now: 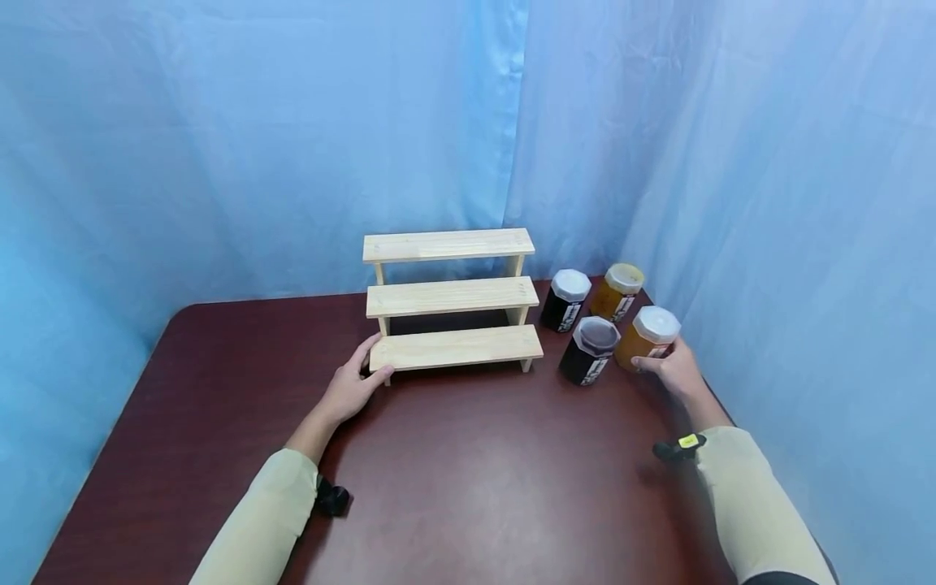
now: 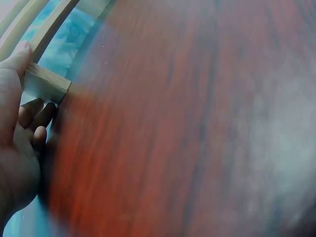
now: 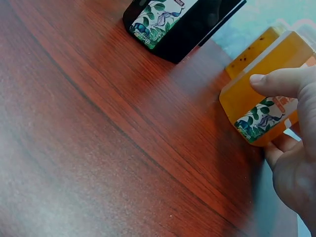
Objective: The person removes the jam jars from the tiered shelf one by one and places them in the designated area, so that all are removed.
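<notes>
A pale wooden three-step display rack (image 1: 453, 349) stands against the back curtain. My left hand (image 1: 349, 390) grips the left end of its lowest step, thumb at the front edge and fingers around the side. In the left wrist view the thumb lies along the step (image 2: 47, 83), with the other fingers behind it. At the right, my right hand (image 1: 676, 370) holds an orange jar (image 1: 630, 348) with a white lid, thumb on the near side. The right wrist view shows this jar (image 3: 276, 59) tilted, its leafy label below the thumb.
Left of the held jar stands a dark jar (image 1: 581, 363) with a translucent lid. Behind are another dark jar (image 1: 559, 312) and a yellow jar (image 1: 608, 302). Light blue curtains (image 1: 292, 146) enclose the dark red-brown table (image 1: 468, 487) at the back and sides.
</notes>
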The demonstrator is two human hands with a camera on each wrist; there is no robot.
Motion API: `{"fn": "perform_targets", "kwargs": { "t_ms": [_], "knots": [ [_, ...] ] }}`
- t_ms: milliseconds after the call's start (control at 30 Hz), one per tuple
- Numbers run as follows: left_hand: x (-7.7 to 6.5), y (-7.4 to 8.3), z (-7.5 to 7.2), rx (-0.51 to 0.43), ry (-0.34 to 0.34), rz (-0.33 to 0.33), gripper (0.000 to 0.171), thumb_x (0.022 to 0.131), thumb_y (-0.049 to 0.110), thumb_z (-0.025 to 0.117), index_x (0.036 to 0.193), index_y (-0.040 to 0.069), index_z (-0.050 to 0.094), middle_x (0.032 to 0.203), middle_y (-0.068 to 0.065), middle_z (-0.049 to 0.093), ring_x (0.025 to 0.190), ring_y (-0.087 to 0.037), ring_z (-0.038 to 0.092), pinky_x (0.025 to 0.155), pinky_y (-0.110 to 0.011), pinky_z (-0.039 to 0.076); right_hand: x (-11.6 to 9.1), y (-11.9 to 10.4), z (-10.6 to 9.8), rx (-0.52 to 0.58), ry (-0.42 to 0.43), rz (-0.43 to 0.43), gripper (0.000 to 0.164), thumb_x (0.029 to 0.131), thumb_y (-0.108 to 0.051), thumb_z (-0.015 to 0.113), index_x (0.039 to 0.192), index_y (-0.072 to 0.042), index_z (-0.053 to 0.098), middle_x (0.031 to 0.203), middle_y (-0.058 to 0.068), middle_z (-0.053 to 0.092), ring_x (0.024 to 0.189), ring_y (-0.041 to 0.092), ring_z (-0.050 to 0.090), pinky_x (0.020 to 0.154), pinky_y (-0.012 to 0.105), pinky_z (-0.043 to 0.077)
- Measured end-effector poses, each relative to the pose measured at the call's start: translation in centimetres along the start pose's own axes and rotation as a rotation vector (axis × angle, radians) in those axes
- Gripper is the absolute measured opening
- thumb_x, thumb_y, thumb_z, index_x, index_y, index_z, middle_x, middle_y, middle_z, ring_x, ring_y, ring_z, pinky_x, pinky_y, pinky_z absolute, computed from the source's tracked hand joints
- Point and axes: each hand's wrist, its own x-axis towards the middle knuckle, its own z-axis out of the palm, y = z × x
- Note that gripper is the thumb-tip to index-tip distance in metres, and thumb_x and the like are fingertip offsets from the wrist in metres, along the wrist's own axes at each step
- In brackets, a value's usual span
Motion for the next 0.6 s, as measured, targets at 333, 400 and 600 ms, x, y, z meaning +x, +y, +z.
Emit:
{"fn": "perform_targets", "kwargs": {
  "t_ms": [333,400,600],
  "knots": [
    [-0.4,0.3,1.2,-0.049,-0.007,0.002,0.079,0.096,0.048,0.067,0.161,0.027,0.027,0.155,-0.014,0.044,0.135,-0.032,0.048,0.106,-0.054,0.036,-0.2,1.0,-0.9,0.046,0.011,-0.079,0.066,0.083,-0.004,0.082,0.135,-0.002,0.042,0.099,0.008,0.057,0.082,0.011,0.053,0.068,0.025,0.044],
    [-0.2,0.5,1.1,-0.068,-0.033,0.013,0.083,0.097,0.046,0.067,0.163,0.022,0.022,0.156,-0.017,0.04,0.133,-0.033,0.05,0.104,-0.054,0.038,-0.4,1.4,-1.2,0.154,-0.006,-0.082,0.063,0.083,0.004,0.079,0.132,-0.005,0.041,0.09,0.005,0.054,0.074,0.009,0.053,0.063,0.024,0.045],
    [-0.1,2.6,-1.0,0.024,-0.087,-0.015,0.088,0.1,0.046,0.062,0.164,0.013,0.011,0.163,-0.021,0.024,0.144,-0.04,0.034,0.11,-0.059,0.032,-1.6,-1.2,-4.1,0.175,0.039,-0.056,0.086,0.096,-0.009,0.065,0.16,0.0,0.008,0.146,0.03,0.039,0.131,0.031,0.047,0.107,0.028,0.037]
  ]
}}
